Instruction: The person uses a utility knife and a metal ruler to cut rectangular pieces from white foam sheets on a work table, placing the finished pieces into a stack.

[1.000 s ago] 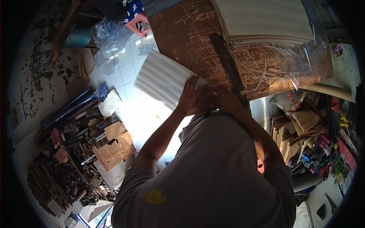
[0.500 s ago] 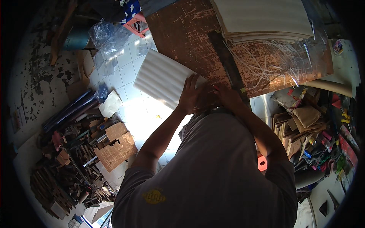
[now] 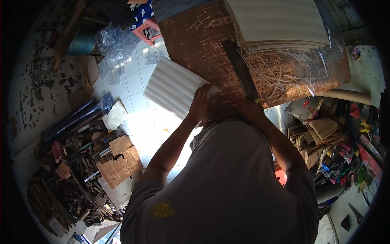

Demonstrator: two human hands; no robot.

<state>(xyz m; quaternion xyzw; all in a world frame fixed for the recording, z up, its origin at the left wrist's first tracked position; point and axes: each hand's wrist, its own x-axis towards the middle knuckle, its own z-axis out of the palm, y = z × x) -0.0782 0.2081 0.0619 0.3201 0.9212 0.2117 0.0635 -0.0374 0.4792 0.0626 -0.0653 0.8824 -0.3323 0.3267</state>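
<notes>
A white sheet with soft parallel ridges (image 3: 172, 85) lies at the table's near left corner and juts out past its edge. My left hand (image 3: 201, 105) rests on the sheet's right end, fingers stretched out and lying flat. Just to the right, my right hand (image 3: 247, 109) is low over the near table edge with its fingers curled in. A small red tip shows at those fingers; the rest of that object is hidden, so its kind cannot be made out. Beyond the right hand a long dark straight bar (image 3: 239, 67) lies on the scratched brown tabletop (image 3: 193, 38).
A stack of pale sheets (image 3: 280, 24) covers the far right of the table, with thin white strips (image 3: 280, 75) scattered before it. A pink stool (image 3: 148, 31) stands beyond the left edge. Wood offcuts (image 3: 87, 171) fill the floor at left; cardboard pieces (image 3: 325, 128) lie at right.
The whole view has shifted slightly. My left hand stays flat on the white sheet, and my right hand remains beside it with its fingers still curled.
</notes>
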